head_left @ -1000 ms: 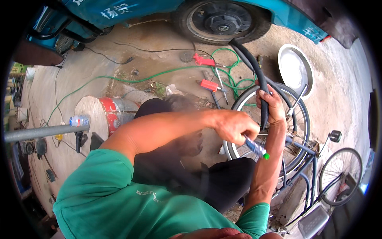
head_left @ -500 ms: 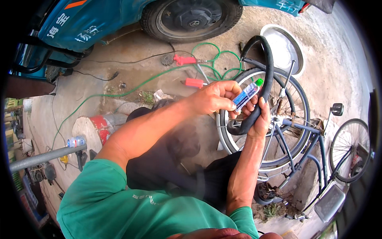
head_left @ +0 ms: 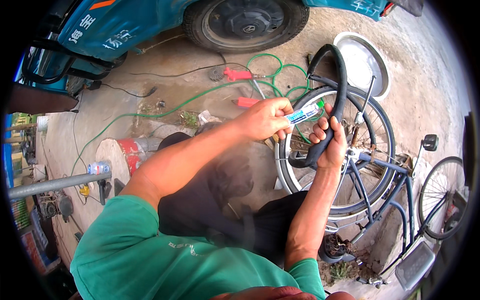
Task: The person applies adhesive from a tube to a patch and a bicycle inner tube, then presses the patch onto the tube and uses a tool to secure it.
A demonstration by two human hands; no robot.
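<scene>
My left hand [head_left: 270,119] pinches the lower end of a small blue and white squeeze tube [head_left: 301,115] with a green cap. The tube lies almost level, its cap pointing toward the inner tube. A black bicycle inner tube [head_left: 342,85] is gripped in my right hand [head_left: 331,145], with the thumb along its side and the fingers curled round it. From there it loops up and over the wheel. Behind both hands, a bicycle [head_left: 395,192] lies or leans on its side, with its spoked wheel [head_left: 391,142] closest to me.
A round metal basin [head_left: 385,67] stands beyond the wheel. A green hose [head_left: 175,103], a red tool [head_left: 237,75] and a red-handled tool [head_left: 245,102] lie on the ground. Across the top is a blue vehicle's wheel [head_left: 246,25]. At left are a red-and-white block [head_left: 125,155] and a metal pipe [head_left: 55,187].
The squeeze tube has tilted from steeply slanted to nearly level, as my left hand turned. My right fingers have shifted on the inner tube. The whole view has shifted slightly.
</scene>
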